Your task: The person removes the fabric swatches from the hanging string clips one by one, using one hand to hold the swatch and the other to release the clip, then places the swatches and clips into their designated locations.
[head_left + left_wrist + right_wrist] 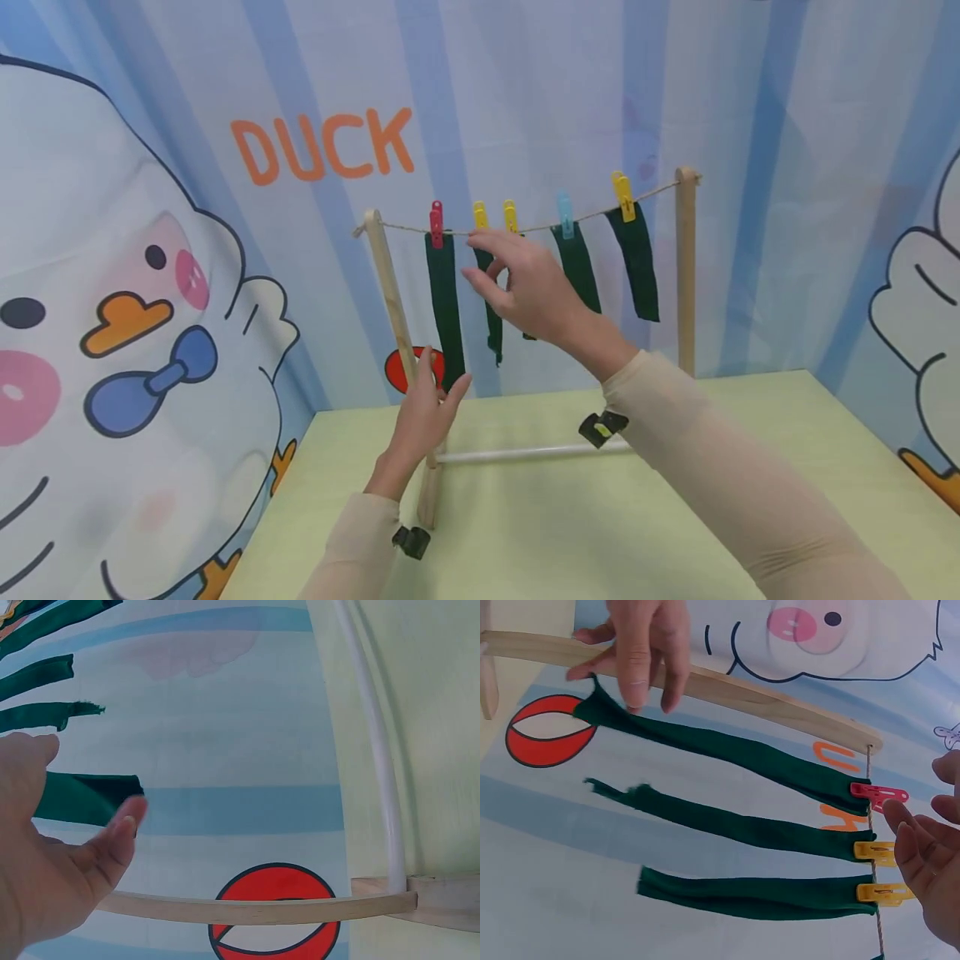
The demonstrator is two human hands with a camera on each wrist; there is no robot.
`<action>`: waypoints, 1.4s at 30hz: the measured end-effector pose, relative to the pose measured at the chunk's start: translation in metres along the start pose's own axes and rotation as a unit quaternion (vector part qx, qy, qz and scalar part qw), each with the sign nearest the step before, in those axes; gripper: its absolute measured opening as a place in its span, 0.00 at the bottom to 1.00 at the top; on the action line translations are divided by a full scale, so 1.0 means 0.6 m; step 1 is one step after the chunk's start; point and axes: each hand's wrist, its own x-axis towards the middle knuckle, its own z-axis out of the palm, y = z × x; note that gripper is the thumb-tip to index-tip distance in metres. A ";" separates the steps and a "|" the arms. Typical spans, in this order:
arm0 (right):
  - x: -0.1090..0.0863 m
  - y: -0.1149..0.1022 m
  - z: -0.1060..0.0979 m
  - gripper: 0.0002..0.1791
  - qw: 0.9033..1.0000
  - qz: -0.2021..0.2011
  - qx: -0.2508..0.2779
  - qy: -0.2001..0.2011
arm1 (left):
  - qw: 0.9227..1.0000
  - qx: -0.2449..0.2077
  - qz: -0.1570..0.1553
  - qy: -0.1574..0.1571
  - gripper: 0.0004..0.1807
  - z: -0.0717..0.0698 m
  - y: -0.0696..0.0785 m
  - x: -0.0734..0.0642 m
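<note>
Several dark green cloth strips hang from a thin cord (pixel 408 227) between two wooden posts. A red clothespin (pixel 437 225) holds the leftmost strip (pixel 445 308). My left hand (pixel 420 421) is by that strip's lower end, fingers extended and thumb apart; whether it touches the cloth is unclear. In the right wrist view, the strip's bottom corner flares beside the left fingers (pixel 634 671). My right hand (pixel 540 287) hovers before the cord, thumb and forefinger apart with nothing between them. It partly hides the strips under two yellow clothespins (pixel 877 851).
A light blue clothespin (pixel 565 215) and another yellow clothespin (pixel 624 196) hold strips further right. The left post (pixel 388 292) and right post (pixel 686 275) rise above a pale table (pixel 525 533). A white rod (pixel 525 452) runs low across the frame. Behind hangs a duck-print curtain (pixel 510 83).
</note>
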 end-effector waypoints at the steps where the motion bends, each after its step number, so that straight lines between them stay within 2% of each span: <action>1: 0.009 0.000 0.000 0.22 1.000 0.005 -0.002 -0.002 | 1.000 -0.003 -0.001 0.001 0.49 -0.001 0.000 0.003; 5: 0.038 0.000 0.002 0.23 0.999 0.034 -0.007 -0.014 | 1.000 -0.023 -0.005 0.003 0.47 -0.005 0.000 0.010; 11: 0.069 0.000 0.001 0.26 0.995 0.088 -0.011 -0.041 | 0.999 -0.047 0.014 0.009 0.45 -0.011 0.011 0.020; 14: 0.085 0.001 0.002 0.27 0.992 0.116 -0.015 -0.056 | 0.997 -0.081 0.010 0.014 0.44 -0.014 0.016 0.030; 16: 0.093 0.002 0.003 0.28 0.989 0.130 -0.014 -0.063 | 0.993 -0.118 -0.003 0.013 0.43 -0.015 0.017 0.036; 20: 0.101 0.005 0.008 0.29 0.986 0.146 -0.006 -0.079 | 0.980 -0.198 -0.027 0.002 0.42 -0.016 0.017 0.045; 24: 0.108 0.004 0.012 0.30 0.983 0.163 0.003 -0.090 | 0.971 -0.237 -0.025 -0.006 0.42 -0.018 0.019 0.050; 27: 0.117 0.001 0.015 0.31 0.979 0.176 0.007 -0.105 | 0.968 -0.249 -0.019 0.000 0.40 -0.019 0.023 0.051; 31: 0.124 -0.004 0.020 0.33 0.974 0.191 0.009 -0.124 | 0.968 -0.251 -0.014 0.018 0.36 -0.016 0.027 0.050; 33: 0.126 -0.006 0.024 0.33 0.973 0.193 0.011 -0.125 | 0.968 -0.247 -0.008 0.038 0.32 -0.011 0.026 0.049; 38: 0.120 -0.004 0.035 0.26 0.978 0.186 0.026 -0.091 | 0.968 -0.224 0.022 0.110 0.20 -0.001 0.020 0.046; 42: 0.116 -0.001 0.040 0.22 0.981 0.179 0.037 -0.058 | 0.966 -0.215 0.036 0.141 0.14 0.000 0.021 0.045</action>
